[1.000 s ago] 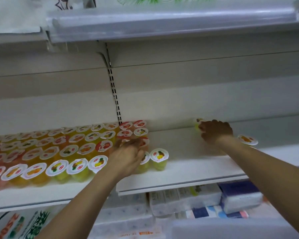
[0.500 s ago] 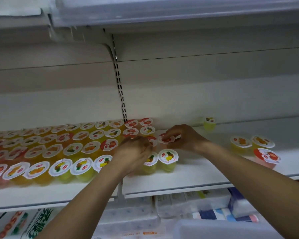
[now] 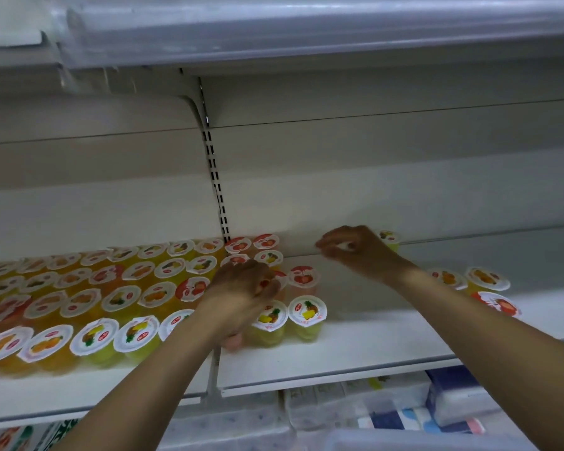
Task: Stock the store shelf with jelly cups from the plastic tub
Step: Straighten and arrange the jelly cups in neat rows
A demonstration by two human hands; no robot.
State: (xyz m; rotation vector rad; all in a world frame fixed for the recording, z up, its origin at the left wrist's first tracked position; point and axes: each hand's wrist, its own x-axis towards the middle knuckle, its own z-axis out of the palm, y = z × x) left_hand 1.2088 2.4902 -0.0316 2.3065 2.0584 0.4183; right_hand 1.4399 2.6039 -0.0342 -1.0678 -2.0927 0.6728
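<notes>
Rows of jelly cups with fruit-printed lids fill the left part of the white shelf. My left hand lies at the right end of the rows, fingers curled round a red-lidded jelly cup. A red-lidded cup stands free just right of it, behind two yellow cups. My right hand hovers near the shelf's back wall with loosely curled fingers and nothing seen in them. A green cup stands just right of that hand. The plastic tub's rim shows at the bottom edge.
Three loose cups sit on the shelf's right part, beyond my right forearm. An upper shelf overhangs. A slotted upright divides the back panel. Packaged goods fill the shelf below.
My right hand has let go of the red-lidded cup beside the rows and pulled back and right toward the back wall. My left hand has stayed on the cups.
</notes>
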